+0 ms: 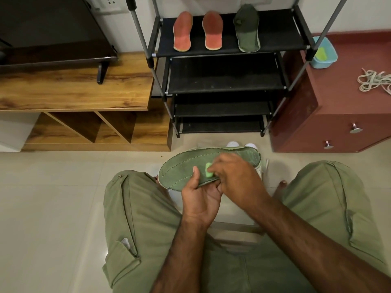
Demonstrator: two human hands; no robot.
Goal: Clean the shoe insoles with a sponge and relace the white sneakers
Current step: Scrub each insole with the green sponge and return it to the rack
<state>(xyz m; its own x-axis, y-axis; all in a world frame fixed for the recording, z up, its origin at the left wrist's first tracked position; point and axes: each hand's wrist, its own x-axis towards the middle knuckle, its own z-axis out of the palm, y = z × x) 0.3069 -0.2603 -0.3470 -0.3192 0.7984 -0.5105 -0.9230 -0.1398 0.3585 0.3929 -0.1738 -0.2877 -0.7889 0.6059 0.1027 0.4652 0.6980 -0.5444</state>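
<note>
The left hand holds the green insole from underneath, at the middle of its near edge. Its fingers curl below and the thumb lies across the top, so the flat piece sits level with something firm behind it. Right beside that thumb the right hand pinches a small green sponge in bent fingertips and presses it onto the insole. Working this close to the holding hand looks deliberate, since a thin, floppy sole would likely bend away further out. The insole is long and rounded at both ends, with a matt, felt-like top, a line of stitching inside the edge and a paler rim. The sponge is a bright, soft-looking block, mostly hidden under the fingers.

Just beyond the held insole, on the floor, the toes of the white sneakers peep out, handy for refitting. Further past the grip, the top shelf of a black rack carries two orange-red insoles and a second green one, laid flat and apart, probably to dry. Out to the right of the working hand, on a reddish cabinet, lies a loose heap of pale laces, and behind it a blue tub. My guess is that cleaning is nearly through and lacing not yet begun
</note>
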